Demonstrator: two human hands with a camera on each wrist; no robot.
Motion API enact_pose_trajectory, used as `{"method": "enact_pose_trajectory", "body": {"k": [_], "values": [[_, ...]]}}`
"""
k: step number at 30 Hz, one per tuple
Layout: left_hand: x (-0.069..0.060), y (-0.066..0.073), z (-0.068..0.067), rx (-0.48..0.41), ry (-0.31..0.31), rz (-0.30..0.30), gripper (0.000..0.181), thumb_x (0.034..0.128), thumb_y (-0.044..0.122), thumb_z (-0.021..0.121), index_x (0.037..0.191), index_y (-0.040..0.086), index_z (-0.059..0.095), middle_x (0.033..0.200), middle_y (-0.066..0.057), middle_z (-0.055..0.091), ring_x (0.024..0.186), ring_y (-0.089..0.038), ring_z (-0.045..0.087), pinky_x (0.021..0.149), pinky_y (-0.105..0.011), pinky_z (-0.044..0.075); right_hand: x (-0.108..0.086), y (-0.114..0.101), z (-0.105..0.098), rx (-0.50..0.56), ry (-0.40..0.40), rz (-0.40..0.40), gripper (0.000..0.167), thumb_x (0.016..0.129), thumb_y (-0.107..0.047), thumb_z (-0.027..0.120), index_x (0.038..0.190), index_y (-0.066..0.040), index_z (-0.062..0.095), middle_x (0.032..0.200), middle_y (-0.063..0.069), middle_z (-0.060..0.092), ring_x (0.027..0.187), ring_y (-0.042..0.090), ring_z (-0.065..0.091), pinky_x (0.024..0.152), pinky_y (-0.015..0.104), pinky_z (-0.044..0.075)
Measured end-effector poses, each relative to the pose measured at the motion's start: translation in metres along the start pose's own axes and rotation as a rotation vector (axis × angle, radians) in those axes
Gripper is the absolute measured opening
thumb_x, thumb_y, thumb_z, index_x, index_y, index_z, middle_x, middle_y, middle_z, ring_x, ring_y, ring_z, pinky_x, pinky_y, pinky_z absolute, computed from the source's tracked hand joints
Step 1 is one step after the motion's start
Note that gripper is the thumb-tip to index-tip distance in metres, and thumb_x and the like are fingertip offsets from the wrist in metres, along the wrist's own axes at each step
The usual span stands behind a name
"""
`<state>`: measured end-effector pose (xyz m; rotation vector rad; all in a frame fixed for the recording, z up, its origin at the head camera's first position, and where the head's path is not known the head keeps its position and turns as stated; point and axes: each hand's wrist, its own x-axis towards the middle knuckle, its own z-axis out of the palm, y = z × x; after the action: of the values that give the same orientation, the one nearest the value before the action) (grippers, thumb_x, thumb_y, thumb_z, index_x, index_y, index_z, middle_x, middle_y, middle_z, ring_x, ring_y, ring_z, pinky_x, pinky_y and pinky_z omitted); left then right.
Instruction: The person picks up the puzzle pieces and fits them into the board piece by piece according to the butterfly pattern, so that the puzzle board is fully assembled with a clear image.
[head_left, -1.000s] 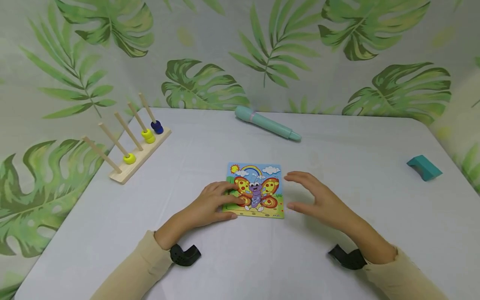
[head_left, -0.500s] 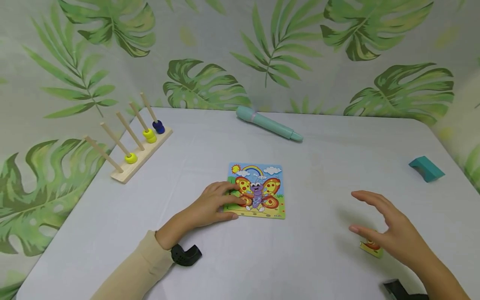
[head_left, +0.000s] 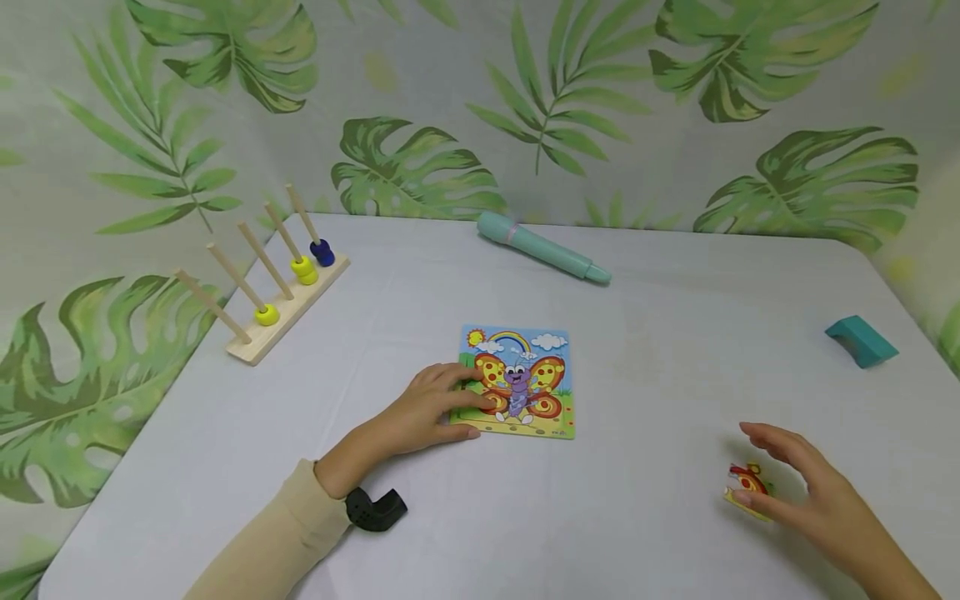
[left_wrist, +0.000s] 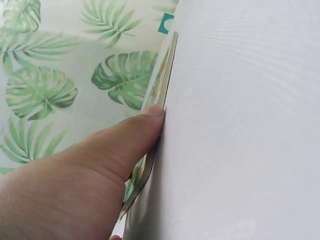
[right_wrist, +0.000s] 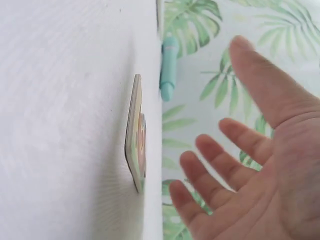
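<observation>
A square butterfly puzzle (head_left: 517,385) lies flat near the middle of the white table in the head view. My left hand (head_left: 431,408) rests on its left side, fingers spread over the picture and the thumb (left_wrist: 140,132) against its near edge. Farther right lies a loose puzzle piece (head_left: 750,475) with a red and yellow wing pattern. Over it hovers my right hand (head_left: 817,492), thumb and fingers apart; the thumb covers part of the piece from above. In the right wrist view a gap shows between the puzzle piece (right_wrist: 136,137) and the spread fingers (right_wrist: 202,172).
A wooden peg stand (head_left: 288,312) with yellow and dark blue beads stands at the back left. Near the back edge lies a mint-green stick-shaped thing (head_left: 543,250). A teal arch block (head_left: 862,342) is at the far right. Leaf-patterned cloth (head_left: 420,67) hangs behind.
My right hand has moved right and toward me, from beside the butterfly puzzle to the loose piece. My left hand has stayed on the puzzle.
</observation>
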<state>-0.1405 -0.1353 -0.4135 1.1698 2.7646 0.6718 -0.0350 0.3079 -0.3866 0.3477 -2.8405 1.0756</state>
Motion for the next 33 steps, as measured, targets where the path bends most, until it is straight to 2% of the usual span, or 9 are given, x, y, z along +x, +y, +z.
{"method": "enact_pose_trajectory", "body": {"k": [8, 14, 18, 23, 28, 33], "values": [[0.0, 0.0, 0.0, -0.011, 0.018, 0.013, 0.035, 0.0833, 0.042, 0.06, 0.118, 0.033, 0.058, 0.136, 0.0, 0.036, 0.127, -0.025, 0.023, 0.102, -0.046, 0.016, -0.007, 0.014, 0.007, -0.007, -0.014, -0.053, 0.078, 0.065, -0.012, 0.08, 0.132, -0.01, 0.041, 0.119, -0.019, 0.043, 0.103, -0.011, 0.036, 0.083, 0.003, 0.022], [0.0, 0.0, 0.0, -0.014, 0.028, 0.023, 0.036, 0.0832, 0.042, 0.061, 0.118, 0.033, 0.059, 0.136, -0.001, 0.037, 0.127, -0.025, 0.024, 0.102, -0.047, 0.016, -0.009, 0.023, 0.009, -0.026, -0.029, -0.075, 0.077, 0.063, -0.013, 0.081, 0.129, -0.005, 0.043, 0.119, -0.024, 0.04, 0.109, -0.015, 0.028, 0.087, 0.001, 0.015], [0.0, 0.0, 0.001, -0.01, 0.02, 0.016, 0.036, 0.0834, 0.043, 0.06, 0.118, 0.034, 0.058, 0.136, 0.0, 0.036, 0.127, -0.023, 0.023, 0.102, -0.045, 0.015, -0.008, 0.029, 0.01, -0.073, -0.034, -0.085, 0.073, 0.062, -0.013, 0.082, 0.125, -0.001, 0.047, 0.116, -0.012, 0.043, 0.107, -0.015, 0.026, 0.086, -0.001, 0.014], [0.0, 0.0, 0.001, -0.012, 0.017, 0.016, 0.036, 0.0836, 0.043, 0.06, 0.118, 0.033, 0.058, 0.136, 0.0, 0.036, 0.127, -0.023, 0.022, 0.103, -0.044, 0.015, -0.008, 0.03, 0.01, -0.142, -0.044, -0.027, 0.065, 0.065, -0.019, 0.08, 0.12, -0.002, 0.051, 0.11, 0.01, 0.048, 0.099, -0.012, 0.029, 0.08, -0.002, 0.013], [-0.001, -0.001, 0.001, -0.011, 0.012, 0.011, 0.036, 0.0836, 0.043, 0.06, 0.118, 0.034, 0.058, 0.137, 0.001, 0.035, 0.128, -0.022, 0.022, 0.103, -0.043, 0.014, -0.008, 0.027, 0.01, -0.183, -0.027, -0.01, 0.056, 0.063, -0.022, 0.081, 0.111, -0.005, 0.058, 0.104, 0.008, 0.05, 0.091, -0.009, 0.033, 0.075, -0.001, 0.016], [0.0, -0.001, 0.001, -0.011, 0.009, 0.006, 0.036, 0.0836, 0.043, 0.059, 0.119, 0.034, 0.058, 0.137, 0.001, 0.035, 0.128, -0.022, 0.021, 0.103, -0.043, 0.014, -0.008, 0.021, 0.011, -0.185, 0.022, -0.026, 0.046, 0.06, -0.02, 0.083, 0.1, -0.009, 0.062, 0.1, 0.003, 0.046, 0.089, -0.008, 0.033, 0.074, 0.0, 0.018]]}}
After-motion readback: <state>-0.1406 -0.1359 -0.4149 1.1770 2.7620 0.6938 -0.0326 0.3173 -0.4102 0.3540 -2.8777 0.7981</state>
